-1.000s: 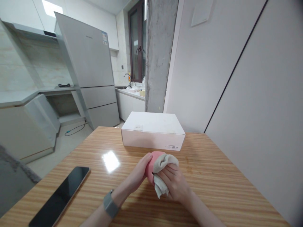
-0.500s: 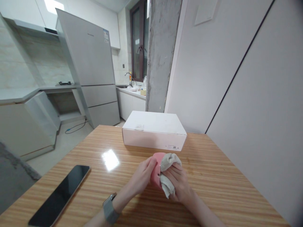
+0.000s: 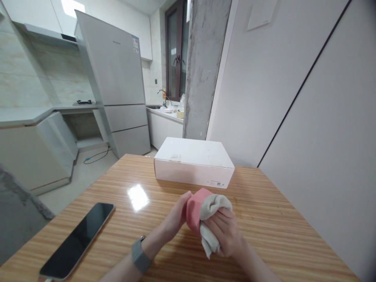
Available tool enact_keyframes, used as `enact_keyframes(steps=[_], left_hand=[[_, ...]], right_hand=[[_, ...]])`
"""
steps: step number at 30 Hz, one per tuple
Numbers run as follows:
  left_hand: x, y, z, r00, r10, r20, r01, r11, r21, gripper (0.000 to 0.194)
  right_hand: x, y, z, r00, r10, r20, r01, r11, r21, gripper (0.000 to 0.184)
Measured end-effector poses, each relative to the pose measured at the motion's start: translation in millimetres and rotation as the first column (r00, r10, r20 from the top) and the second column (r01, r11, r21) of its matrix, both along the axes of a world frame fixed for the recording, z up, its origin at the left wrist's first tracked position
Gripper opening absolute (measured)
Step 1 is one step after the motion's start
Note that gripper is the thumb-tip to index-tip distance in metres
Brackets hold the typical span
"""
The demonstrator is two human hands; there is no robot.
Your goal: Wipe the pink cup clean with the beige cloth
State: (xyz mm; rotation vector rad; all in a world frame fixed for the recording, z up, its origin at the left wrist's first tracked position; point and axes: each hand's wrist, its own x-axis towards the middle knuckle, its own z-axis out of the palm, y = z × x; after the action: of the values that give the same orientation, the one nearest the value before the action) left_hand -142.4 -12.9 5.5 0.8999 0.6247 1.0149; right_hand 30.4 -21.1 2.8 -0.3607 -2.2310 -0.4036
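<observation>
One pink container point(image 3: 193, 211) is held over the desk point(image 3: 270, 223) by the curled left hand point(image 3: 174, 219), while the right hand point(image 3: 225, 232), bent around a grey cloth point(image 3: 209, 238), presses it against the container. Since a second ago, the container has turned slightly, so wiping seems to be continuing.

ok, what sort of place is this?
Looks like a home kitchen, possibly not fully finished: tall fridge, faucet near the window, and a pillar that looks like bare concrete.

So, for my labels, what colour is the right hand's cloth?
Greyish white; the cloth shows best in the head view.
</observation>
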Motion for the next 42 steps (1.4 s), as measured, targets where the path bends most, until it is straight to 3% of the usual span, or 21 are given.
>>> enact_keyframes(steps=[5, 12, 14, 19, 24, 28, 32, 37, 39, 42], left_hand=[[-12.3, 6.0, 6.6, 0.988, -0.147, -0.053, 0.142, 0.986, -0.090, 0.066], [-16.1, 0.4, 26.9, 0.932, -0.237, -0.275, 0.265, 0.962, 0.068, 0.046], [-16.3, 2.0, 25.6, 0.934, -0.196, -0.297, 0.234, 0.968, 0.095, 0.045], [-15.1, 3.6, 19.8, 0.960, 0.058, -0.273, -0.009, 0.984, 0.179, 0.032], [-5.1, 0.1, 10.4, 0.996, -0.050, 0.075, 0.045, 0.996, 0.075, 0.033], [0.1, 0.5, 3.5, 0.970, -0.111, 0.217, 0.134, 0.987, -0.093, 0.047], [-4.3, 2.1, 1.3, 0.979, -0.129, 0.157, 0.160, 0.966, -0.205, 0.056], [-8.4, -0.1, 8.2, 0.989, -0.146, 0.008, 0.145, 0.980, -0.132, 0.037], [-5.6, -1.2, 11.5, 0.995, -0.103, -0.017, 0.101, 0.989, -0.109, 0.038], [0.6, -1.2, 11.1, 0.997, 0.066, -0.041, -0.067, 0.997, -0.029, 0.034]], right_hand=[[-20.1, -9.7, 2.0, 0.989, 0.122, 0.083, -0.123, 0.992, 0.004, 0.040], [-17.3, -8.4, 0.5, 0.987, 0.150, 0.059, -0.149, 0.989, -0.014, 0.044], [-14.7, -6.2, 1.1, 0.988, 0.143, 0.063, -0.141, 0.989, -0.036, 0.042], [-9.6, 1.6, 0.7, 0.998, 0.045, 0.041, -0.040, 0.992, -0.116, 0.034], [0.0, 6.0, -0.7, 0.997, -0.068, -0.027, 0.064, 0.990, -0.127, 0.037], [-0.9, 0.5, 7.0, 1.000, 0.010, 0.020, -0.009, 0.997, -0.073, 0.039], [-12.1, -6.6, 11.9, 0.993, 0.092, 0.071, -0.089, 0.995, -0.053, 0.040], [-16.4, -5.2, 7.6, 0.994, 0.100, 0.042, -0.096, 0.992, -0.076, 0.037], [-14.0, -2.6, 5.9, 0.996, 0.083, 0.039, -0.080, 0.992, -0.093, 0.036], [-10.0, 1.5, 4.2, 0.999, 0.039, 0.028, -0.036, 0.994, -0.106, 0.036]])
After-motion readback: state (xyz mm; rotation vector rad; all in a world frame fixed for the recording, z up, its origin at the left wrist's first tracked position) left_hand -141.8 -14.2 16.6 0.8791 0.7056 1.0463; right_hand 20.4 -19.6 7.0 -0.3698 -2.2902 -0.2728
